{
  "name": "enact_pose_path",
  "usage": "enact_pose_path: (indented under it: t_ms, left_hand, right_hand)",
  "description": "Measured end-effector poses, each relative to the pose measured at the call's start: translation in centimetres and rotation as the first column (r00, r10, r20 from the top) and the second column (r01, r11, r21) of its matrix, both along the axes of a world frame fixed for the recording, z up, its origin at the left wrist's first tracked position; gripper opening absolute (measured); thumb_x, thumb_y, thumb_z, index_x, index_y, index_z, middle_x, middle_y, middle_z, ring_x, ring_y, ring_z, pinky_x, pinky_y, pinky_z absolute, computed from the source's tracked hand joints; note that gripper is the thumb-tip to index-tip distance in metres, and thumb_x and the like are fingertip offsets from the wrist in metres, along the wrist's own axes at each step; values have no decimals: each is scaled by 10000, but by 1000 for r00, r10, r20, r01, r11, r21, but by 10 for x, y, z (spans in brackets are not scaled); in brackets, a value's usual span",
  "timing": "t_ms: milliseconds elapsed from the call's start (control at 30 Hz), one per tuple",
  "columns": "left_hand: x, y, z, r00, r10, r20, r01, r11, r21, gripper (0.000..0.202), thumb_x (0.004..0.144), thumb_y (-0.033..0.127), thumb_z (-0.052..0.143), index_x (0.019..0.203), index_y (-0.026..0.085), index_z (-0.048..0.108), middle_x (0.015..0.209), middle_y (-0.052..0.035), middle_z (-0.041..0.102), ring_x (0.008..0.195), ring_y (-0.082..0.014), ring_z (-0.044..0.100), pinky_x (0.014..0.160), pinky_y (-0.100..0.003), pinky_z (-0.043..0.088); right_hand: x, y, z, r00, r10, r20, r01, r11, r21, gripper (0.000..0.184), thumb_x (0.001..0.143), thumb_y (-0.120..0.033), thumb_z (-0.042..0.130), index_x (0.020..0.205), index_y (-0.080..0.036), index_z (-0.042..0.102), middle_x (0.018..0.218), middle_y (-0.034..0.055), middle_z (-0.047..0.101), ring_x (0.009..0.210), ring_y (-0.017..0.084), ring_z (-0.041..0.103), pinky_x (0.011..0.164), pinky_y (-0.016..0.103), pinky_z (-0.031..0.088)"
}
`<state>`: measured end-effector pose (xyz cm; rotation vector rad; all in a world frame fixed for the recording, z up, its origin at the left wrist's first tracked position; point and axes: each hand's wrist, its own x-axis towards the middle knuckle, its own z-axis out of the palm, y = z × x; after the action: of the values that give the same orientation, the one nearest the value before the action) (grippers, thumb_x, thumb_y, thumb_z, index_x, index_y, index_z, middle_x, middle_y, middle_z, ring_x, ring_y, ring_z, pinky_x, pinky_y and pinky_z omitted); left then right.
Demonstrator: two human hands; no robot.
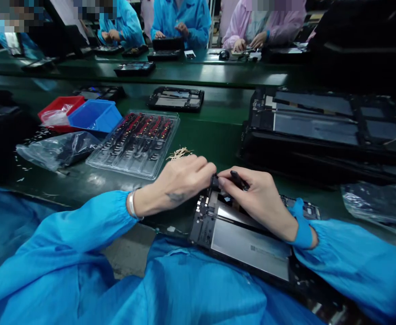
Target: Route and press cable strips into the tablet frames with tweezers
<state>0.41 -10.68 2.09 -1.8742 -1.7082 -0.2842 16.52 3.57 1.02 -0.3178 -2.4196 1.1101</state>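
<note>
1. Two hands meet at the top corner of an open device frame [248,246] lying on the green surface [218,140] at its near edge, over the person's lap.
2. Left hand [177,183] has its fingertips pinched together on a small dark part at that corner; right hand [255,198] has its grip closed around a slim black tool [239,180], tip pointing at the same spot.
3. Judging by this, a small part is being seated or fixed into the frame's upper corner; the next move calls for fine, steady pressure with the frame kept from sliding.
4. Room is tight: a clear parts tray [135,142] sits just beyond the left hand, a stack of black trays [326,131] near the right, and a plastic bag [57,151] to the far left.
5. Open green surface lies between tray and stack, straight ahead.
</note>
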Motion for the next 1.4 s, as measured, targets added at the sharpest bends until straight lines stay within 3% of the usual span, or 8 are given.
enact_pose_path:
  t_ms: [367, 533, 667, 733, 800, 1167, 1300, 1400]
  left_hand:
    - [-74, -3, -13, 961, 277, 24, -241, 873, -424, 255, 1029, 136, 426, 1154, 121, 648, 1001, -101, 640, 871, -216, 579, 714, -305, 430]
    - [-50, 2, -17, 930, 196, 312, -121, 962, -243, 351, 1068, 274, 437, 1311, 142, 653, 1111, -133, 647, 992, -241, 579, 869, -372, 479]
    - [-15, 16, -21, 418, -90, 904, 231, 973, -10, 353, 1038, 450, 535, 1171, 204, 750, 1059, -64, 698, 1013, -194, 635, 908, -316, 474]
    - [-2, 22, -17, 117, -128, 985, 273, 957, 92, 338, 1013, 457, 583, 1070, 182, 772, 955, -48, 709, 942, -178, 648, 848, -284, 471]
    - [4, 26, -9, 4, -137, 991, 241, 962, 132, 311, 1004, 425, 600, 967, 161, 759, 861, -25, 685, 852, -153, 628, 765, -256, 445]
    - [-19, 23, 14, 674, 20, 739, 374, 853, -364, 302, 1011, 350, 535, 777, 166, 589, 713, 30, 545, 648, -107, 499, 599, -238, 338]
    - [-17, 19, 14, 772, -169, 613, 323, 934, -149, 472, 936, 522, 683, 1224, 177, 540, 1051, -42, 624, 864, -151, 611, 698, -240, 478]
    - [-9, 20, 16, 913, -299, 276, 266, 952, 152, 279, 987, 360, 652, 1148, 155, 554, 1004, -60, 616, 838, -160, 609, 702, -261, 509]
  right_hand:
    - [-6, 3, 4, 998, -60, -5, 55, 933, -356, 143, 862, -328, 734, 817, -193, 751, 705, 12, 709, 660, 151, 634, 618, 276, 478]
    - [-6, 0, 3, 995, -96, -30, 69, 870, -489, 176, 840, -359, 762, 803, -188, 755, 722, 18, 712, 639, 126, 603, 582, 252, 463]
    - [-5, -4, -4, 994, -104, -25, 74, 831, -552, 223, 836, -411, 766, 825, -189, 748, 707, 5, 698, 579, 101, 547, 535, 236, 424]
    - [-5, -4, -6, 994, -103, -23, 72, 828, -555, 245, 833, -428, 766, 811, -185, 737, 709, 7, 697, 572, 101, 541, 530, 240, 416]
    - [-5, -2, -3, 992, -117, -39, 80, 855, -513, 238, 844, -421, 754, 839, -183, 746, 718, 10, 699, 586, 107, 549, 552, 250, 427]
    - [-5, 10, 13, 985, -25, -168, -10, 979, -205, 95, 895, -240, 692, 853, -162, 728, 750, -12, 691, 712, 115, 625, 675, 250, 482]
    - [-4, 8, 14, 979, -76, -187, 11, 945, -328, 109, 866, -245, 731, 815, -149, 722, 669, -21, 676, 626, 97, 585, 604, 240, 444]
    - [-4, 7, 18, 980, -68, -187, -8, 925, -380, 143, 887, -269, 716, 808, -151, 728, 660, -21, 684, 596, 86, 555, 598, 244, 433]
